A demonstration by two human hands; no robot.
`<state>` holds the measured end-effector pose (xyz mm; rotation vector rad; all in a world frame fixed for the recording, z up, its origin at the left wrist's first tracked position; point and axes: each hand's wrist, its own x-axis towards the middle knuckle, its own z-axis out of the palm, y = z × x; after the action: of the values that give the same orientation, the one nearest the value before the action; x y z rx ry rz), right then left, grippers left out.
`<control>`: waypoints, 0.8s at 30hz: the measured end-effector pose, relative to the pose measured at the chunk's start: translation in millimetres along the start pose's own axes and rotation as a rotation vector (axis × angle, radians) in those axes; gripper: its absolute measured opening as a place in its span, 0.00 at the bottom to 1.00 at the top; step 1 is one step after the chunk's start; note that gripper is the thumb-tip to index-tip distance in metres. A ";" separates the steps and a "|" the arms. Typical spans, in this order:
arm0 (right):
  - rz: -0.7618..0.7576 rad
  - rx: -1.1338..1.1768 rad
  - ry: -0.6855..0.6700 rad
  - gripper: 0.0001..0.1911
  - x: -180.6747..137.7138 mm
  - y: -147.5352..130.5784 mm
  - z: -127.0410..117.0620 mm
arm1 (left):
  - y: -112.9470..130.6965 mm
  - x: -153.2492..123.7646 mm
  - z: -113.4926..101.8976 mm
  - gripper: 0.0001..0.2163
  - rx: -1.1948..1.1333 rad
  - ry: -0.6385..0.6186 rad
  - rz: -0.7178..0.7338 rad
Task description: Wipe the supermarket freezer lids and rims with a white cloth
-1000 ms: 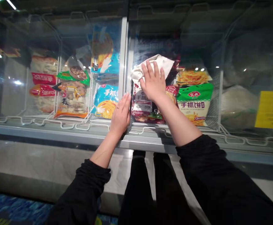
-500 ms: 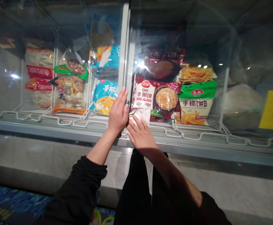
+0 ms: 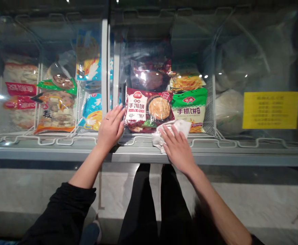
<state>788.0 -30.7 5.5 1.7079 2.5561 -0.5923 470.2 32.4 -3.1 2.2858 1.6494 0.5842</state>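
Note:
My right hand presses a crumpled white cloth against the glass front of a freezer, just above its lower rail. The fingers lie spread over the cloth. My left hand rests with fingers stretched out at the lower end of the upright door frame, holding nothing. Behind the glass between both hands sits a dark red food packet. A green and white packet is partly covered by the cloth and right hand.
Blue packets and bagged food stand in wire dividers to the left. A yellow notice is on the glass at right. The grey rail runs along the front edge. A foot shows at lower left.
My right hand has slid the cloth rightward along the lower glass, away from the door frame. My left hand stays by the frame. The view has shifted to the right and levelled.

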 end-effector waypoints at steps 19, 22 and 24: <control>0.354 -0.134 0.241 0.39 -92.1 196.6 -10.7 | 196.8 37.0 111.5 0.31 0.129 -0.163 0.019; 0.228 -0.104 0.161 0.35 -67.3 152.2 -8.6 | 194.7 36.5 110.3 0.30 0.127 -0.158 0.024; 0.103 -0.060 0.111 0.33 -49.2 121.7 -9.1 | 192.9 36.3 110.7 0.30 0.124 -0.163 0.025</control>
<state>918.4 -31.0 -12.4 1.8884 2.5095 -0.4234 694.0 7.5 -11.0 2.3731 1.6223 0.2997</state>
